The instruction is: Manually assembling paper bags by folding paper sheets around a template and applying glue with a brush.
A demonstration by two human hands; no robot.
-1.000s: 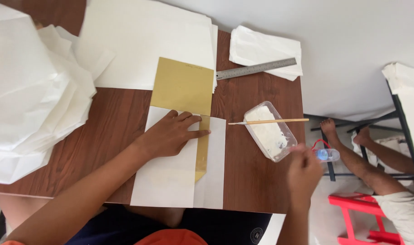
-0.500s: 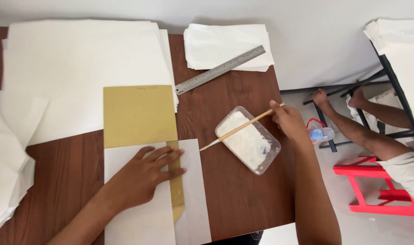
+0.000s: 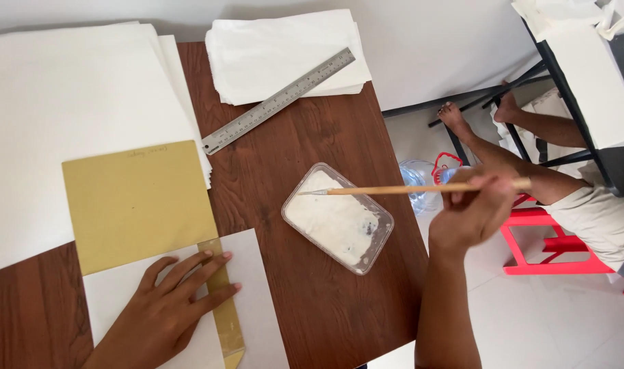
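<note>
A: Where's yr left hand rn?

B: My left hand (image 3: 168, 311) is flat on the white sheet (image 3: 250, 301), fingers spread, palm down. Not gripping anything, just pressing. Fingertips reach onto the gold strip (image 3: 226, 321) that runs down the sheet's middle.

A: And the right?

B: My right hand (image 3: 472, 212) is off the table's right edge, fingers pinched shut on the brush (image 3: 394, 190), a thin wooden stick. I hold it near its back end, level, w/ the tip pointing left.

A: Tip in the paste?

B: It's over the clear plastic tub (image 3: 338, 217) of white paste, near the tub's upper-left corner. Can't tell if it touches.

A: What else is abt?

B: Gold card (image 3: 137, 205) lies just above the white sheet, its lower edge under it. Metal ruler (image 3: 277, 101) sits diagonal, one end on a stack of white paper (image 3: 284, 48) at the top. Big white sheets (image 3: 72, 116) cover the left of the brown wooden table (image 3: 325, 314). Another person's legs (image 3: 524, 147) show to the right by a red stool (image 3: 530, 253).
</note>
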